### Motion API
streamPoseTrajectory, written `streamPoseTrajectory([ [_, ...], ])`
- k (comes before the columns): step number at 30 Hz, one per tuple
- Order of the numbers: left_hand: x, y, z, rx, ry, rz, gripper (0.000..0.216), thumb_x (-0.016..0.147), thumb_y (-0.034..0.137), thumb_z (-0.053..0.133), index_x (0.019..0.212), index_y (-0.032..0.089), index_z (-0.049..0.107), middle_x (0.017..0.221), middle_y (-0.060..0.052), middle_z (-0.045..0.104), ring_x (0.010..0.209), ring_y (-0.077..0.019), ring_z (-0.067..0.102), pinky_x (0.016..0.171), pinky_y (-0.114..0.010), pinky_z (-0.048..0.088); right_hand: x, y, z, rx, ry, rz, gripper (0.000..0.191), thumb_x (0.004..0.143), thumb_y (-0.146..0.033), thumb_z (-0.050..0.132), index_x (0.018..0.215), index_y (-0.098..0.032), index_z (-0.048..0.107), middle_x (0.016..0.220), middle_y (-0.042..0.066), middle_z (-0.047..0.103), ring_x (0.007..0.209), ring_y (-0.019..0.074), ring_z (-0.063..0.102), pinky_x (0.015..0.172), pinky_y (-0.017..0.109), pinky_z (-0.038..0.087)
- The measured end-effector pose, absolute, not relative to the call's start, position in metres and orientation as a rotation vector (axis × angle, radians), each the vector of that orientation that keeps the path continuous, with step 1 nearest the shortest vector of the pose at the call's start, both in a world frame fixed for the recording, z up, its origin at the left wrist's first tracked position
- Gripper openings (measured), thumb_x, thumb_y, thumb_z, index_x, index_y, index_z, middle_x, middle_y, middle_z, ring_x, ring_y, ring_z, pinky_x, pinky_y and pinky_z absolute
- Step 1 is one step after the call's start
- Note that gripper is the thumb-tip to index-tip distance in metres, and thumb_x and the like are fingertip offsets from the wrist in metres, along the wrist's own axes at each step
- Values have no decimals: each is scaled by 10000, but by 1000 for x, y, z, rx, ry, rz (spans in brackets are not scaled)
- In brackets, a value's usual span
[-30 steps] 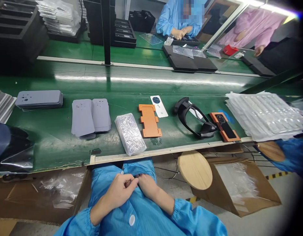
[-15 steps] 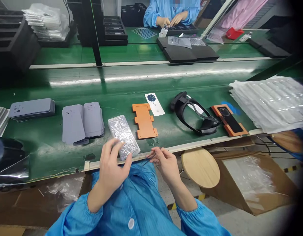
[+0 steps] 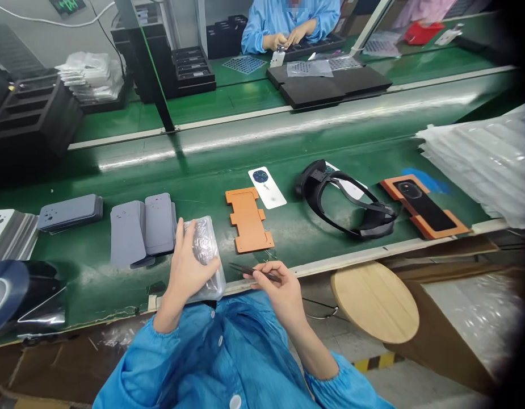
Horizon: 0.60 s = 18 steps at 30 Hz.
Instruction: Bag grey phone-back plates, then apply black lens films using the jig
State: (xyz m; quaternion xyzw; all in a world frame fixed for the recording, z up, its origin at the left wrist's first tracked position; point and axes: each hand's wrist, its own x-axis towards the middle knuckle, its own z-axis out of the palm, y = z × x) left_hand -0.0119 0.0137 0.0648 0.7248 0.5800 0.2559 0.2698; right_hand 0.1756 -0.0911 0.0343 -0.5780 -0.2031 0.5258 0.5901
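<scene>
My left hand is closed around a clear, shiny plastic-wrapped block at the table's front edge. Its fingers lie along the far left side and the thumb rests across the top; what is inside the plastic cannot be made out. In my right hand a pair of dark tweezers is pinched, with the tips pointing left toward the block but apart from it. Just beyond them lies an orange phone-shaped jig. A white phone back panel with a dark camera circle lies behind the jig.
Stacks of grey phone-shaped sheets lie left, near a film roll. A black headset and an orange jig holding a black panel are right, before white plastic sleeves. A co-worker sits opposite.
My left hand has closed on the block and turned it more upright in view. My right hand has raised the tweezers, tips now toward the block. The camera view has tilted.
</scene>
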Motion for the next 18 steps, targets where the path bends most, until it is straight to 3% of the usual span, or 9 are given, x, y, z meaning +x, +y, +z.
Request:
streamPoseTrajectory([
  [4, -43, 14, 48, 1838, 1370, 940, 867, 763, 351, 716, 1536, 215, 348, 1667, -129, 240, 1541, -349, 206, 1261, -517, 169, 165, -92, 31, -1358, -543, 1321, 393, 711, -471, 835, 893, -209, 604, 940, 60, 684, 798, 246, 750, 653, 332, 638],
  [8, -48, 2, 24, 1516, 1144, 1105, 923, 805, 498, 647, 1579, 195, 244, 1665, -137, 249, 1515, -354, 279, 1229, -480, 287, 158, -94, 33, -1424, -967, 1293, 295, 837, -316, 676, 1114, -217, 700, 862, 16, 629, 715, 154, 655, 658, 277, 562],
  [11, -41, -11, 10, 1358, 1053, 1153, 907, 822, 487, 609, 1594, 226, 212, 1677, -101, 237, 1522, -340, 269, 1233, -456, 292, 156, -92, 46, -1503, -1325, 1223, 248, 846, -201, 580, 1048, -226, 721, 784, -13, 573, 618, 120, 534, 566, 242, 452],
  [14, -41, -19, 2, 1302, 1051, 1102, 802, 879, 423, 511, 1603, 248, 213, 1692, -47, 209, 1545, -307, 214, 1257, -434, 245, 155, -87, 60, -1594, -1430, 1230, 204, 810, -132, 536, 964, -214, 640, 798, -28, 591, 561, 101, 475, 527, 237, 380],
  [17, -47, -20, 1, 1287, 1093, 1030, 782, 877, 329, 468, 1608, 225, 210, 1692, -33, 213, 1550, -286, 200, 1263, -415, 234, 151, -78, 67, -1671, -1443, 1231, 44, 861, -179, 520, 866, -222, 522, 661, -65, 521, 526, 108, 424, 503, 241, 315],
  [18, -50, -19, 4, 1284, 1101, 1014, 790, 867, 301, 468, 1608, 217, 207, 1690, -35, 219, 1550, -282, 202, 1262, -411, 239, 150, -75, 68, -1678, -1445, 1234, 72, 902, -227, 514, 835, -228, 490, 611, -77, 470, 519, 112, 405, 499, 244, 298],
])
